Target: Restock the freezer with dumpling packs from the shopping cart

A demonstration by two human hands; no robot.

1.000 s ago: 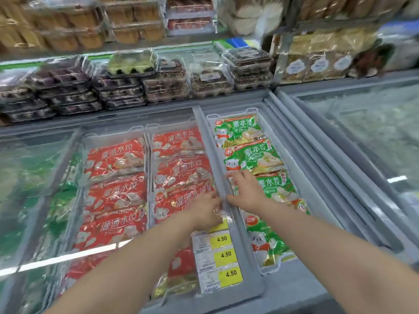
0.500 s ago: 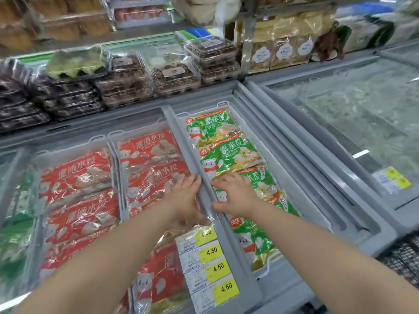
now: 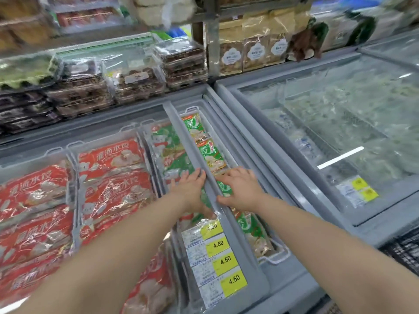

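Green dumpling packs [image 3: 211,155] lie in a row in the freezer's right basket, partly under the sliding glass lid. Red dumpling packs [image 3: 113,177] fill the baskets to the left, under glass. The lid's grey frame bar [image 3: 195,152] runs diagonally across the green row. My left hand [image 3: 190,189] rests flat on the glass just left of that bar. My right hand [image 3: 240,189] lies flat with fingers against the bar's right side, over the green packs. Neither hand holds a pack.
Yellow 4.50 price labels [image 3: 218,261] are stuck on the lid near me. A second closed freezer [image 3: 340,132] stands to the right. Black wire mesh of a cart [image 3: 405,252] shows at the lower right. Shelves of boxed goods [image 3: 136,85] stand behind the freezer.
The glass lid has slid to the right under both hands and now covers half of the green row. My view has turned right, towards the neighbouring freezer.
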